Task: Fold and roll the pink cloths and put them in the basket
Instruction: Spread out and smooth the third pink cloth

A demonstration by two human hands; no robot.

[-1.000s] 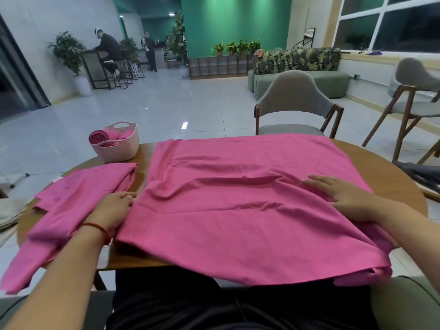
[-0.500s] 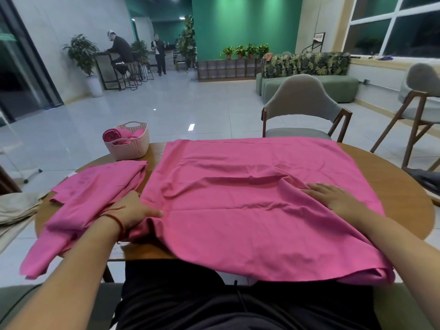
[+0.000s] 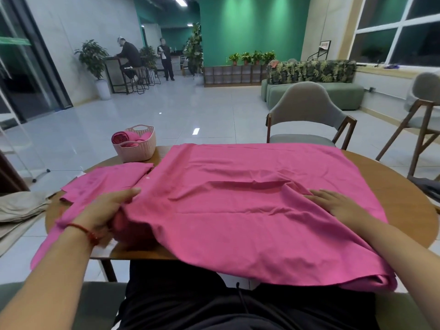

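– Two pink cloths lie on the round desk point(image 3: 392, 194), yes? Why is the big pink cloth point(image 3: 250, 210) spread so wide?

– I think it is laid flat so that the first fold comes out straight. It covers most of the desk, and its near edge hangs over toward the person's lap.

– And the second pink cloth point(image 3: 107, 179)?

– It lies at the left, just beside the big one, with one end hanging off the desk. Probably it is kept aside for its turn.

– The basket point(image 3: 140, 151) stands far from the hands.

– Yes, at the far left of the desk, out of the working area. One rolled cloth point(image 3: 121, 138) already sits inside, so I judge the task only partly done.

– What do the hands do?

– The left hand point(image 3: 104, 210) has its grip closed on the near left corner of the big cloth, with the fingers curled round a bunch of it. I believe this is to lift it for folding. The right hand point(image 3: 338, 204) has its grip apart: fingers straight, palm flat on the cloth, likely to keep it from sliding.
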